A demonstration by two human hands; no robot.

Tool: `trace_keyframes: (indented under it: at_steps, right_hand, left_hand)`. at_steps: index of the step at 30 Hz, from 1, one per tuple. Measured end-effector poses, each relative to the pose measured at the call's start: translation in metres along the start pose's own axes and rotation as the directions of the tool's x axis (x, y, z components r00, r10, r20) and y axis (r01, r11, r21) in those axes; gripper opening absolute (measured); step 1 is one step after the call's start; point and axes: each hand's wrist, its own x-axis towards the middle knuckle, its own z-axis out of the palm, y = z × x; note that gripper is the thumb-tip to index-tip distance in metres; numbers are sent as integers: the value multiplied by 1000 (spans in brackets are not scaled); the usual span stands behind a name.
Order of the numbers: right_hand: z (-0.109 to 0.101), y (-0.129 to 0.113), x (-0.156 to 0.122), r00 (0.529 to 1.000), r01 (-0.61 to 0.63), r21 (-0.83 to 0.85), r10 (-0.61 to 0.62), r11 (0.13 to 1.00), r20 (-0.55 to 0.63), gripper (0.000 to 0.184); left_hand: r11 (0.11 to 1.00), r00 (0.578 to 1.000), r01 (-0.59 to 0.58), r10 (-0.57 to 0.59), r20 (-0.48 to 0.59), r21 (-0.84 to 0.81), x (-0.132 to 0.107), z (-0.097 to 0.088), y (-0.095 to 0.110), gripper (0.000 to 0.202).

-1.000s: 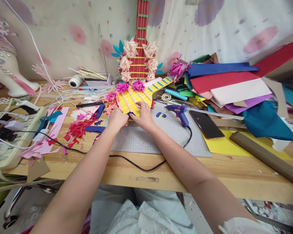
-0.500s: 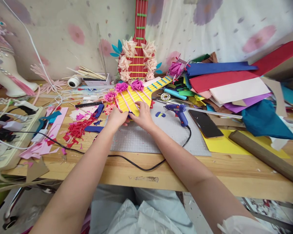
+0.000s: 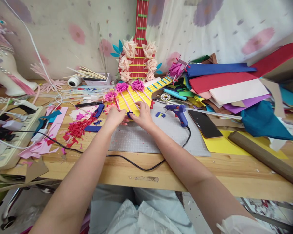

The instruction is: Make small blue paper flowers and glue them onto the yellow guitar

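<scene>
A yellow paper guitar (image 3: 136, 97) with pink strips and magenta paper flowers lies on a grey cutting mat (image 3: 161, 136). My left hand (image 3: 115, 116) rests on the guitar body's lower left edge, fingers curled against it. My right hand (image 3: 144, 115) lies on the lower edge too, fingers pressing down. Between both hands sits a small dark blue paper piece (image 3: 130, 114), pinched by fingertips. Which hand grips it is unclear.
A blue glue gun (image 3: 178, 112) with a black cord (image 3: 141, 167) lies right of my hands. A phone (image 3: 204, 123), stacked coloured sheets (image 3: 234, 87), a cardboard tube (image 3: 263, 157), a red paper guitar (image 3: 139, 48), red scraps (image 3: 79, 128) and a power strip (image 3: 12, 136) crowd the wooden desk.
My left hand has shifted slightly up and left along the guitar's edge. The right hand stays in place.
</scene>
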Motion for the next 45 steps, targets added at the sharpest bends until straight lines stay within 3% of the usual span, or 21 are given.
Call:
trace_keyframes:
  at_steps: [8, 13, 18, 22, 24, 26, 29, 31, 36, 45]
  right_hand:
    - [-3, -2, 1, 999, -30, 20, 30, 999, 19, 45]
    - [-7, 1, 7, 999, -46, 137, 44, 990, 16, 36]
    - [-24, 4, 12, 996, -84, 240, 71, 967, 63, 25]
    - [-48, 15, 7, 988, -107, 188, 83, 976, 130, 14]
    - [-62, 24, 0, 980, -118, 149, 91, 982, 177, 10]
    - [-73, 36, -10, 969, -120, 112, 92, 986, 228, 6]
    - [-85, 50, -26, 939, -122, 37, 103, 992, 329, 4]
    - [-87, 55, -34, 916, -122, -15, 119, 992, 384, 5]
    - [-82, 57, -41, 916, -59, -60, 78, 996, 394, 7]
    - [-77, 61, -42, 940, -77, -17, 78, 997, 332, 14]
  left_hand:
    - [999, 999, 45, -45, 19, -22, -8, -2, 5, 8]
    - [999, 996, -21, 19, -84, -27, -3, -9, 8, 10]
    - [966, 959, -210, 173, -222, -153, 3, -17, 13, 21]
    - [909, 881, -415, 395, -260, -29, -7, -2, 12, 21]
    - [857, 833, -499, 516, -198, 132, -19, 15, 7, 18]
    - [765, 801, -570, 599, -6, 301, -30, 34, -3, 14]
    - [565, 735, -676, 560, 382, 473, -40, 56, -22, 8]
    - [477, 700, -712, 530, 478, 515, -39, 63, -34, 11]
    - [506, 718, -695, 532, 450, 511, -27, 63, -50, 21]
    - [633, 757, -653, 547, 357, 416, -24, 66, -55, 8]
